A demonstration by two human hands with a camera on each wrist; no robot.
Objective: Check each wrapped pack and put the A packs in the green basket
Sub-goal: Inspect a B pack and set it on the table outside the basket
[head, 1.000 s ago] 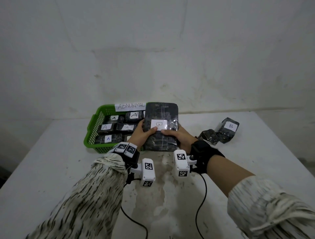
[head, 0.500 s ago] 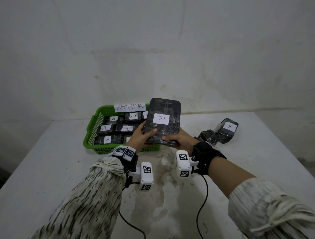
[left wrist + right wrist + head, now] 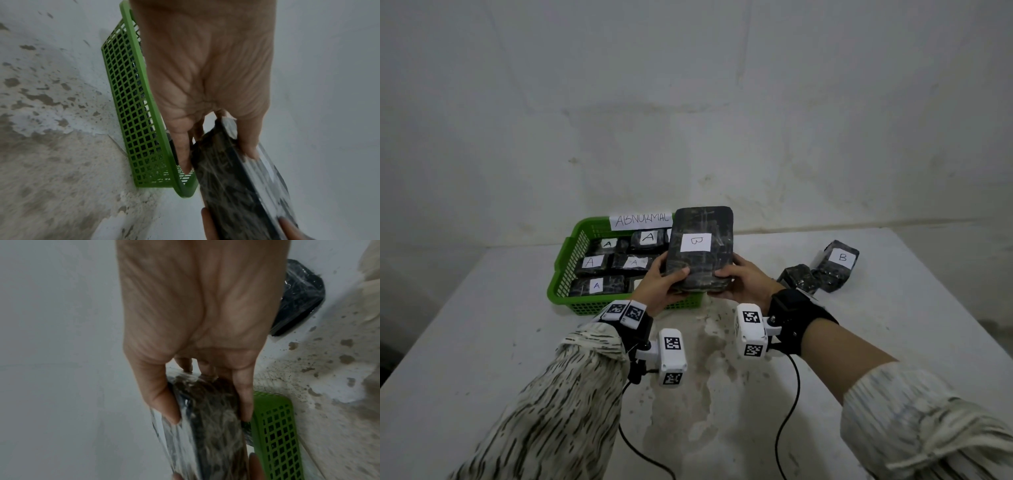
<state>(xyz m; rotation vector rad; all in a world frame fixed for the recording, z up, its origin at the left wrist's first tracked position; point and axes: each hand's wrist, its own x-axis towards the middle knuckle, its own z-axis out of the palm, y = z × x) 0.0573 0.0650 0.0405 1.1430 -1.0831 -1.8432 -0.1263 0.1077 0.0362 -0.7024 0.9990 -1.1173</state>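
Observation:
A large dark wrapped pack with a white label reading B is held up between both hands, tilted with its label facing me, above the right end of the green basket. My left hand grips its lower left edge, thumb on the front. My right hand grips its lower right edge. The wrist views show the pack pinched between thumb and fingers of each hand. The basket holds several dark packs labelled A and carries a paper sign reading ABNORMAL.
Two dark wrapped packs lie on the white table at the right, one labelled B and a smaller one beside it. Cables trail from both wrist cameras toward me. A wall stands right behind the table.
Both hands have lifted the B pack off the table and tipped it up, so its label now faces me above the basket's right end.

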